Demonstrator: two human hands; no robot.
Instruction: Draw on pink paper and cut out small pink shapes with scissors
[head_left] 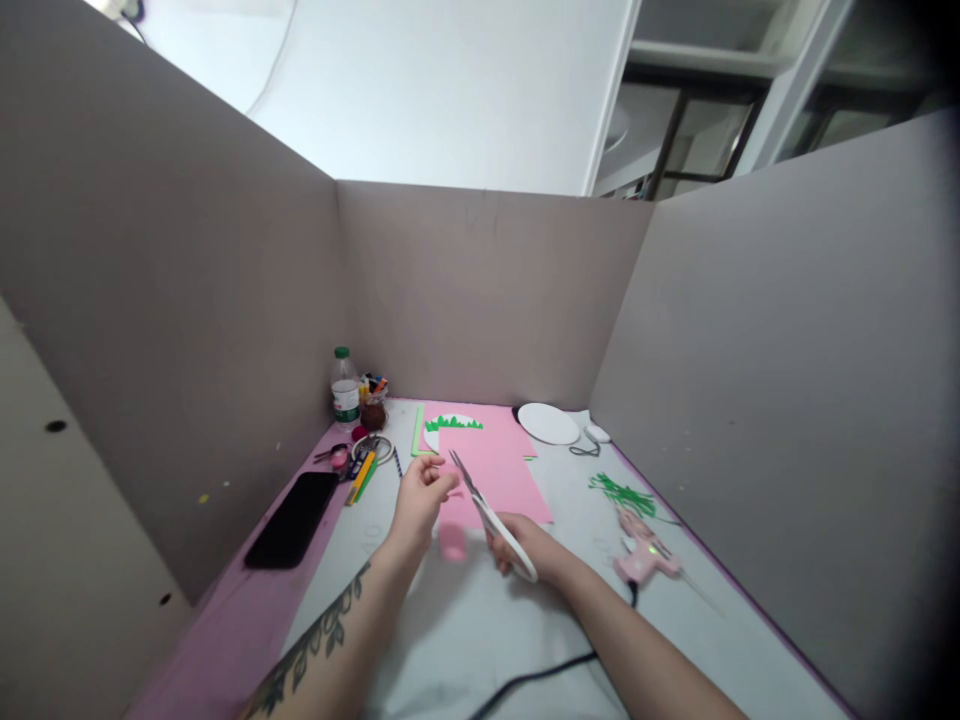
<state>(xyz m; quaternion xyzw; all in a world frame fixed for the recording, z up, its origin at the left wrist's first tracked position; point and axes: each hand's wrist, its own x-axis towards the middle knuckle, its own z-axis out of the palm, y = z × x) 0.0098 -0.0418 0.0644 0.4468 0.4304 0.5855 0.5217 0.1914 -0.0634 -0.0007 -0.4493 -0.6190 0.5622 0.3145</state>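
Note:
My right hand (523,543) grips a pair of white-handled scissors (499,528), whose narrow metal blades point up and to the left. The blades look nearly closed. Close to the tips is my left hand (424,492), its fingers curled in a pinch; what lies between them, if anything, I cannot make out. Below it a small blurred pink paper piece (452,541) shows over the pale table. Beyond both hands lie pink paper sheets (499,470). A white disc with a green jagged grass strip (454,424) is partly covered by the pink paper.
On the right are a pink glue gun (645,560) with a black cord (536,676), green stems (622,493) and a white oval (549,424). At left lie a black phone (292,520), a yellow cutter (361,478), tape and a bottle (345,390). Grey partitions (495,290) enclose the table.

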